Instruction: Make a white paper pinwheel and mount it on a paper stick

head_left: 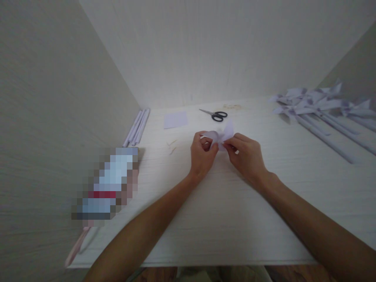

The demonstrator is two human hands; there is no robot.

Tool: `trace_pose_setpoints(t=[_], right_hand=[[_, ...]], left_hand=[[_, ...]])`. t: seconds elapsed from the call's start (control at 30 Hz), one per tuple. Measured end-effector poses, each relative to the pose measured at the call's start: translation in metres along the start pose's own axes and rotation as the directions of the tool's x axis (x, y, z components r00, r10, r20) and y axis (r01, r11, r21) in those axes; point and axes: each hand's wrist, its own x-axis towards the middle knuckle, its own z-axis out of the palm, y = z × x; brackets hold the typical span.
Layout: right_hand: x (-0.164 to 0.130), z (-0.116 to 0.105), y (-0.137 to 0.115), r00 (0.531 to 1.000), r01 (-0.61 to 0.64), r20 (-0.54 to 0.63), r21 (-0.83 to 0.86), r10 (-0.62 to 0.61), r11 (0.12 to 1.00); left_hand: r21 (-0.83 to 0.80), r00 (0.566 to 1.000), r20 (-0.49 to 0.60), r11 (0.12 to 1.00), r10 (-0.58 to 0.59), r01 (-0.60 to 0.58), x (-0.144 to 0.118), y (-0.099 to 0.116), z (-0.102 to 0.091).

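A small pale-lilac paper pinwheel (228,131) with curled blades is held between both hands over the middle of the table. My left hand (203,153) is closed on its left side, thumb and fingers pinching near the centre. From the right, my right hand (246,153) pinches at the pinwheel's middle with its fingertips; whether something small is also between them I cannot make out. Just beyond the hands lie scissors (217,116) with black handles, blades pointing left. A square sheet of lilac paper (175,120) rests flat to their left.
Several rolled paper sticks (137,127) lie at the back left. Finished-looking pinwheels on sticks (311,103) are piled at the right. Thin tan strips (172,147) and more bits (232,106) lie on the white table (205,231). A blurred-out device (113,176) leans at left by the wall.
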Motion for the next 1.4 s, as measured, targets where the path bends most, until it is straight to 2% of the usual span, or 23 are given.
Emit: trace_pose_setpoints(t=[0.23, 0.6, 1.0, 1.2, 1.4], right_hand=[[0.0008, 0.0, -0.0008, 0.994, 0.001, 0.105, -0.111, 0.011, 0.994], [0.0007, 0.0016, 0.0024, 0.999, -0.021, 0.035, -0.102, 0.024, 0.995], [-0.0001, 0.0036, 0.0011, 0.991, 0.017, 0.131, -0.159, 0.004, 0.987], [0.0018, 0.0028, 0.0011, 0.996, 0.002, 0.09, -0.156, 0.012, 0.988], [0.0024, 0.001, 0.001, 0.999, 0.041, 0.016, -0.173, -0.038, 0.984]], left_hand=[[-0.039, 0.999, 0.0, 0.999, -0.036, 0.036, -0.0003, 0.0044, 0.0014], [-0.09, 0.998, 0.055, 0.995, -0.043, 0.048, -0.003, 0.0053, 0.0009], [0.008, 0.997, 0.071, 1.0, 0.006, -0.007, -0.0028, 0.0039, 0.0011], [0.036, 0.997, 0.076, 0.999, 0.008, -0.011, -0.0038, 0.0046, 0.0012], [0.055, 0.997, 0.074, 0.998, -0.008, 0.003, -0.0048, 0.0029, 0.0018]])
